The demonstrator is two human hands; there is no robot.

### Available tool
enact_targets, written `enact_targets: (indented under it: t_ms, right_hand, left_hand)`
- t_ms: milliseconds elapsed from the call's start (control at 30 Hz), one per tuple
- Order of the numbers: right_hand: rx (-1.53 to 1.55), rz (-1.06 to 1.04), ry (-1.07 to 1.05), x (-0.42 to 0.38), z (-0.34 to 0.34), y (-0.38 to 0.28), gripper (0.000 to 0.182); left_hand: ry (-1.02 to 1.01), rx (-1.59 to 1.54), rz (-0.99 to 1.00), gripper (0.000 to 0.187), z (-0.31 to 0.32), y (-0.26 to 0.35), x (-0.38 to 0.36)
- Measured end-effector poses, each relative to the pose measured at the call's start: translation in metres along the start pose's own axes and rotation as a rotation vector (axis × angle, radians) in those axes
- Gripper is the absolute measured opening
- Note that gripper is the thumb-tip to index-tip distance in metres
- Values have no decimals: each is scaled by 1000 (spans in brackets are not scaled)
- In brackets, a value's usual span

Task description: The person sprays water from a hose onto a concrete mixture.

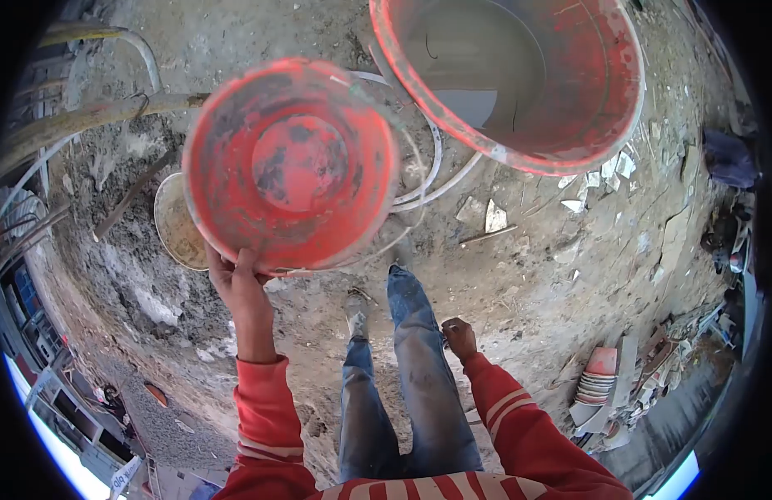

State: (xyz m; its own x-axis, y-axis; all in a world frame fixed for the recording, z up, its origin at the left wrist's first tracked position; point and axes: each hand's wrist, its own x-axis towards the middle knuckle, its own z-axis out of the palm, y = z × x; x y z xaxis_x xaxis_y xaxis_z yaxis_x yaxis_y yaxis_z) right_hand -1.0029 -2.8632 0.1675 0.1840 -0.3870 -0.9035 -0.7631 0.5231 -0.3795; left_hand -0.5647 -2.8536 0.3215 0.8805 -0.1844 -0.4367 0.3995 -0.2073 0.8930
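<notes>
- Left hand is closed on the near edge of the red bucket, which extends forward from the grip, left of the tub.
- Right hand, half-curled; contents unclear.

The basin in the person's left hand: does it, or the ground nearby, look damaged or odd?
The basin is blotched with grey, but I can't make out a crack. The pale shards beside the tub stand out: jagged and scattered, they look like broken pieces.
</notes>
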Motion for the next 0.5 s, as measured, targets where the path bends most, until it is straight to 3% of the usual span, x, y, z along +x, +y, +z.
enact_targets:
  t_ms: [100, 167, 233, 300, 400, 467, 500]
  right_hand:
    - [-77, 78, -30, 19, -10, -28, 16]
    - [-237, 52, -1, 36, -14, -40, 16]
    - [-311, 39, -29, 51, -14, -69, 15]
    - [-388, 2, -85, 79, -10, -83, 16]
    - [-624, -722, -13, 151, 5, -62, 23]
    - [-578, -666, -165, 178, 20, -94, 29]
    - [-880, -586, -174, 188, 32, -122, 27]
  left_hand:
    - [37, -182, 188, 52, 34, 86, -13]
    - [-80, -126, 290, 50, 62, 128, -19]
    - [-342, -253, 213, 45, 92, 157, -30]
    - [-487, -335, 162, 58, 108, 147, -32]
    - [-526, -240, 4, 62, 103, 112, -49]
    - [-478, -62, -101, 56, 76, 38, -60]
    - [-449, -1, -158, 52, 54, -8, -69]
